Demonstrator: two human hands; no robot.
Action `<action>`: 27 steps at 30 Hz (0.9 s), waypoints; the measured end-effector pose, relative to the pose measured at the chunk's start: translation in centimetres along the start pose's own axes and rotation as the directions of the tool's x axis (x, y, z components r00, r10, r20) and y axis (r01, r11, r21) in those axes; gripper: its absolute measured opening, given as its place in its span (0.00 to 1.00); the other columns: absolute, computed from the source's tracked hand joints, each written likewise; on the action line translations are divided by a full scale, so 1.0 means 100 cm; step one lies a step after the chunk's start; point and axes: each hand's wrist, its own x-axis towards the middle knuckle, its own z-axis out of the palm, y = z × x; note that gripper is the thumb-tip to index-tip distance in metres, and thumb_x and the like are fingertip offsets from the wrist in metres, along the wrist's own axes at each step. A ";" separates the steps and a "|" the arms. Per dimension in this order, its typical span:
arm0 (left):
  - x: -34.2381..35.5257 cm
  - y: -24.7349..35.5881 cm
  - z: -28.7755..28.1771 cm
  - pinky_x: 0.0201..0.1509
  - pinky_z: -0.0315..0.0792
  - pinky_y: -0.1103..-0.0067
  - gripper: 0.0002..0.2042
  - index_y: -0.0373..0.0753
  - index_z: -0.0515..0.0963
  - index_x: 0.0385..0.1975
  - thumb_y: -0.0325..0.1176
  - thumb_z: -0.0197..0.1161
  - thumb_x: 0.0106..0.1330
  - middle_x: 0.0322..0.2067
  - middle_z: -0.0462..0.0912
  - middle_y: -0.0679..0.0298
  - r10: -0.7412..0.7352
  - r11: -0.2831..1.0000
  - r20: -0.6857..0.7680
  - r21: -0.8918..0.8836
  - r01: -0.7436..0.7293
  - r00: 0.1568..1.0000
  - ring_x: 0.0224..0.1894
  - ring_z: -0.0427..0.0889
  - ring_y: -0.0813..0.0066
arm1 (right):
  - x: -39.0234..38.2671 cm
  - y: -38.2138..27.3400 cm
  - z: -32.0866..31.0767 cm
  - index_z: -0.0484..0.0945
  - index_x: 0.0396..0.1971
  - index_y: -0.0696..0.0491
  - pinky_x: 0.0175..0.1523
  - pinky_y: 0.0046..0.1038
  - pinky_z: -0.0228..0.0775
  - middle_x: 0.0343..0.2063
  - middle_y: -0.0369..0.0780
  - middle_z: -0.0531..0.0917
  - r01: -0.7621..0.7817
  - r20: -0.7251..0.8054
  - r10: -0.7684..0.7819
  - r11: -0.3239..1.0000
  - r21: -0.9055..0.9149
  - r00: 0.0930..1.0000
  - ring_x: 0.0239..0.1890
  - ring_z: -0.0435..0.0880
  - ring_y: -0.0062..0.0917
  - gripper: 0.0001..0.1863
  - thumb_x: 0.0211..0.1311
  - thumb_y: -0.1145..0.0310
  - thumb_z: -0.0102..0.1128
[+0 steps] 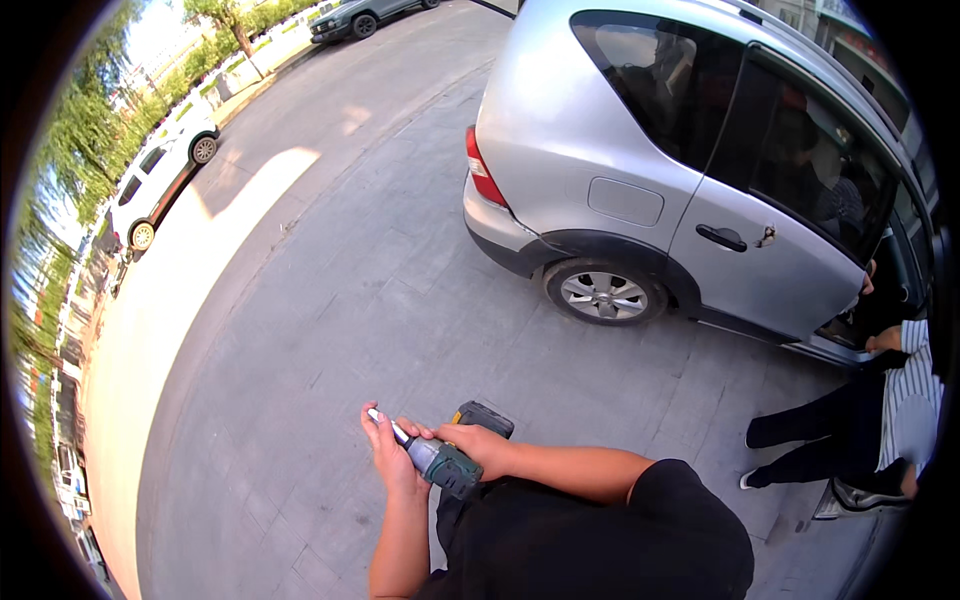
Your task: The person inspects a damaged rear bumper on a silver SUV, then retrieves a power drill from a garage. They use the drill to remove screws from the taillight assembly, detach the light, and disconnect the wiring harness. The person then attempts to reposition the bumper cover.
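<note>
My right hand (480,450) is wrapped round the handle of a cordless impact wrench (455,474), held low in front of my body. The tool has a dark green and grey body, and its black battery (487,417) sticks out beyond my fingers. A long silver socket (402,435) sits at its nose, pointing up and left, with a bright whitish end. My left hand (386,452) is closed round this socket from the left side, its fingertips near the bright end. The trigger is hidden by my right hand.
A silver car (600,130) stands ahead and right, its rear wheel (605,293) nearest me. At the far right, a person in a striped top (910,390) is by the car's open door. Grey paving (330,330) lies around me; a white car (165,165) stands farther left.
</note>
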 end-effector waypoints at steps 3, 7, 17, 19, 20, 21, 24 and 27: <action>0.109 0.027 0.011 0.35 0.79 0.67 0.15 0.50 0.59 0.61 0.45 0.45 0.81 0.23 0.71 0.63 -0.004 1.000 0.018 -0.019 0.004 1.000 0.24 0.76 0.68 | 0.102 0.038 -0.022 0.72 0.47 0.57 0.46 0.39 0.74 0.40 0.50 0.80 -0.026 -0.013 0.026 1.000 0.000 1.000 0.44 0.82 0.48 0.29 0.44 0.65 0.73; 0.277 0.038 0.023 0.34 0.79 0.66 0.15 0.50 0.58 0.61 0.45 0.43 0.81 0.23 0.71 0.63 -0.063 0.996 0.116 -0.048 0.069 0.991 0.24 0.76 0.68 | 0.230 0.117 -0.056 0.72 0.51 0.59 0.47 0.39 0.74 0.40 0.49 0.80 -0.029 -0.111 0.019 0.996 -0.084 0.994 0.45 0.81 0.48 0.32 0.45 0.64 0.72; 0.577 0.072 0.134 0.35 0.79 0.66 0.14 0.50 0.58 0.61 0.46 0.41 0.81 0.24 0.70 0.63 -0.389 0.914 0.255 0.230 0.336 0.885 0.24 0.77 0.67 | 0.449 0.213 -0.158 0.72 0.48 0.56 0.44 0.39 0.74 0.38 0.48 0.79 -0.211 -0.463 0.157 0.975 -0.067 0.872 0.42 0.82 0.48 0.29 0.44 0.65 0.74; 0.642 0.054 0.157 0.36 0.79 0.66 0.15 0.50 0.57 0.61 0.45 0.41 0.81 0.24 0.70 0.63 -0.410 0.899 0.292 0.290 0.329 0.864 0.24 0.77 0.67 | 0.487 0.260 -0.187 0.72 0.46 0.57 0.43 0.38 0.74 0.37 0.48 0.79 -0.223 -0.525 0.169 0.974 -0.040 0.834 0.41 0.82 0.48 0.28 0.45 0.66 0.73; 0.673 0.048 0.166 0.36 0.79 0.65 0.15 0.50 0.57 0.61 0.45 0.42 0.81 0.24 0.70 0.63 -0.419 0.889 0.298 0.327 0.321 0.858 0.24 0.77 0.67 | 0.506 0.281 -0.198 0.72 0.46 0.57 0.43 0.38 0.74 0.36 0.49 0.79 -0.233 -0.548 0.189 0.972 -0.012 0.815 0.41 0.82 0.48 0.27 0.45 0.67 0.73; 0.703 0.041 0.179 0.36 0.79 0.65 0.15 0.50 0.57 0.62 0.44 0.42 0.81 0.24 0.71 0.63 -0.415 0.889 0.347 0.354 0.292 0.841 0.24 0.77 0.67 | 0.526 0.301 -0.211 0.72 0.44 0.57 0.43 0.38 0.74 0.35 0.49 0.79 -0.197 -0.575 0.160 0.980 -0.002 0.802 0.40 0.82 0.48 0.26 0.45 0.67 0.72; 0.776 0.036 0.202 0.37 0.79 0.66 0.16 0.49 0.57 0.63 0.43 0.42 0.81 0.24 0.71 0.63 -0.423 0.862 0.322 0.431 0.266 0.847 0.24 0.77 0.67 | 0.586 0.347 -0.233 0.71 0.41 0.57 0.42 0.39 0.73 0.33 0.49 0.79 -0.119 -0.646 0.105 0.993 0.023 0.756 0.38 0.82 0.48 0.23 0.45 0.68 0.72; 0.848 0.042 0.245 0.38 0.79 0.66 0.16 0.48 0.56 0.63 0.43 0.41 0.81 0.25 0.71 0.62 -0.460 0.825 0.376 0.516 0.230 0.804 0.25 0.77 0.67 | 0.644 0.375 -0.273 0.71 0.37 0.57 0.42 0.39 0.73 0.33 0.48 0.79 -0.126 -0.691 0.163 0.986 0.105 0.705 0.39 0.81 0.47 0.21 0.45 0.69 0.71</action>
